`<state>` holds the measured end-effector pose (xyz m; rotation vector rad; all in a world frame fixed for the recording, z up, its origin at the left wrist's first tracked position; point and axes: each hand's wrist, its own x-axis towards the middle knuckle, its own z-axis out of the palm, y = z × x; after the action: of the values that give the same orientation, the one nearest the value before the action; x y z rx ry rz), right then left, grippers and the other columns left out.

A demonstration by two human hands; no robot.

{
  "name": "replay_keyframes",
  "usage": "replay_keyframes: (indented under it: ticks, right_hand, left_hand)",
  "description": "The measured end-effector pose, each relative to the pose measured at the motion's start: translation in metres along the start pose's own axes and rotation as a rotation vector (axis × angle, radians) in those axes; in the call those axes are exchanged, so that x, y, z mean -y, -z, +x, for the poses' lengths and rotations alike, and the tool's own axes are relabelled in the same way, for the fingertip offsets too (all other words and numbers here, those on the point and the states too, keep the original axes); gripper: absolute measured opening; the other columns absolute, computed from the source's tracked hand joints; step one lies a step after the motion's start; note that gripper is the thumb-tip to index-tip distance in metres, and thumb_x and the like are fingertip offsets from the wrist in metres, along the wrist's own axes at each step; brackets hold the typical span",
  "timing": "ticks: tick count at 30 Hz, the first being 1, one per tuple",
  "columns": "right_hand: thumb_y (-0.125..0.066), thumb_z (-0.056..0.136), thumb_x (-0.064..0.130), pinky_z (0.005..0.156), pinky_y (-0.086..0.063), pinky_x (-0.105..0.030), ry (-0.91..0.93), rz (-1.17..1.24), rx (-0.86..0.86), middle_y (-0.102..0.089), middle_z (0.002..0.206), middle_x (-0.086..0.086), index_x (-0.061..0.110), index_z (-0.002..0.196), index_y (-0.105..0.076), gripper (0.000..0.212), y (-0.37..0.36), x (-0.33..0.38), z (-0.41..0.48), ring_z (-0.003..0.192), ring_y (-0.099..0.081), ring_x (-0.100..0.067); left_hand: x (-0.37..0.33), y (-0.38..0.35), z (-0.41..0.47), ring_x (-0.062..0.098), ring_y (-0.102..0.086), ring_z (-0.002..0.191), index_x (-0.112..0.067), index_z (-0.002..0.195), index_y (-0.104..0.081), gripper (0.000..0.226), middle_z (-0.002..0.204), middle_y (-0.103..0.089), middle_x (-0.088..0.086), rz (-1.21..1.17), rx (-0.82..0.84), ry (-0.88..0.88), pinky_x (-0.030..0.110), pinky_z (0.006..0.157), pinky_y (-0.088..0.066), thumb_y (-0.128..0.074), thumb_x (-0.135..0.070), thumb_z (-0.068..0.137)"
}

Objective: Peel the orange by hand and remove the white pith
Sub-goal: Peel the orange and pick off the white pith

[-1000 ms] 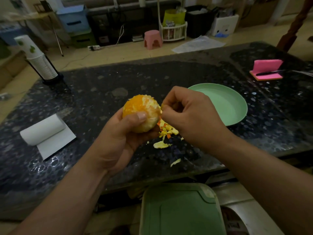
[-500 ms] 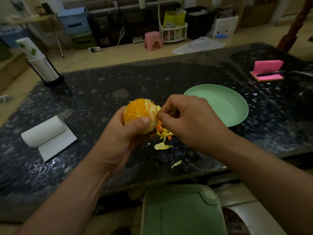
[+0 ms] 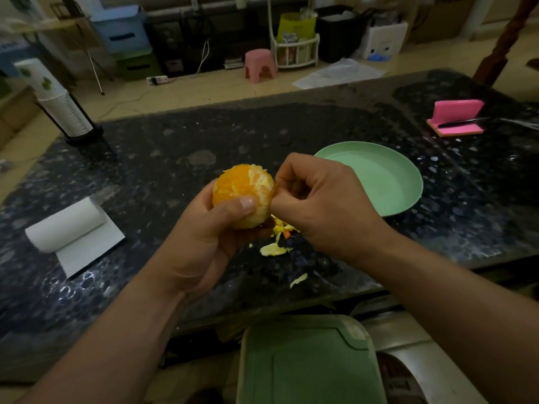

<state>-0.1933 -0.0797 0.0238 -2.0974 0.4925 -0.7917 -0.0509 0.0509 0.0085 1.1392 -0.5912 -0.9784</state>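
The left hand [image 3: 204, 237] grips the orange [image 3: 242, 191] from below, thumb pressed across its front, held up just above the desk [image 3: 175, 158]. The rind is all off. Over the last second the fruit has rolled a touch in that grip, bringing a pale patch of pith [image 3: 261, 185] round to the right flank. The right hand [image 3: 323, 205] has stayed right there, fingers curled, thumb and forefinger pinching at that patch. Whether a strand has actually lifted is hard to say, because the knuckles hide the fingertips.

So by my reckoning this is late-stage clean-up: bare orange flesh shows on the left face, while white remains on the right and lower sides, so more turning and picking is to come.

Peel scraps [image 3: 272, 249] lie on the desk directly under the hands, one stray bit near the front edge. The green plate [image 3: 408, 182] waits just beside the right hand, nothing in it. The paper roll [image 3: 67, 225] sits well off to the left and the pink notepad [image 3: 455, 118] far right. There is room on both sides for the elbows to swing.
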Motion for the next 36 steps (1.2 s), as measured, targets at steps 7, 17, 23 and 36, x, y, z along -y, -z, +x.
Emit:
replay_keyframes:
  ticks: [7,17,23,36]
  right_hand:
    - [-0.07,0.087,0.012,0.052,-0.039,-0.021,-0.035,0.021,-0.02,-0.058,0.061,0.003,0.015,0.078,-0.064,0.011,0.007,-0.009,0.004,0.055,-0.047,-0.004]
    - [-0.072,0.099,0.029,0.054,-0.043,-0.016,-0.03,-0.012,0.118,-0.066,0.07,0.013,0.026,0.095,-0.074,0.005,0.009,-0.011,0.006,0.061,-0.058,-0.004]
    - [-0.07,0.1,0.029,0.053,-0.04,-0.017,-0.012,-0.166,0.113,-0.063,0.064,0.015,0.027,0.091,-0.074,0.01,0.008,-0.013,0.007,0.06,-0.06,-0.004]
    - [-0.072,0.091,0.015,0.052,-0.036,-0.016,-0.008,-0.039,0.024,-0.058,0.059,0.007,0.022,0.078,-0.068,0.014,0.003,-0.012,0.005,0.054,-0.049,-0.006]
  left_hand:
    - [-0.002,0.003,0.002,0.028,-0.075,0.083,-0.006,0.119,-0.074,0.078,0.103,-0.075,0.017,-0.117,0.048,0.04,0.036,0.07,-0.063,-0.101,-0.034,0.052]
    - [-0.001,0.007,0.006,0.028,-0.075,0.089,-0.004,0.135,-0.061,0.078,0.109,-0.075,0.016,-0.067,-0.021,0.038,0.035,0.072,-0.063,-0.085,-0.027,0.065]
    - [-0.001,0.007,0.005,0.029,-0.075,0.094,-0.009,0.134,-0.06,0.076,0.112,-0.075,0.012,0.088,-0.028,0.01,0.036,0.072,-0.062,-0.084,-0.03,0.065]
    - [0.001,-0.001,0.004,0.027,-0.076,0.084,-0.009,0.126,-0.066,0.067,0.102,-0.077,0.011,-0.023,-0.007,0.056,0.037,0.072,-0.064,-0.08,-0.029,0.064]
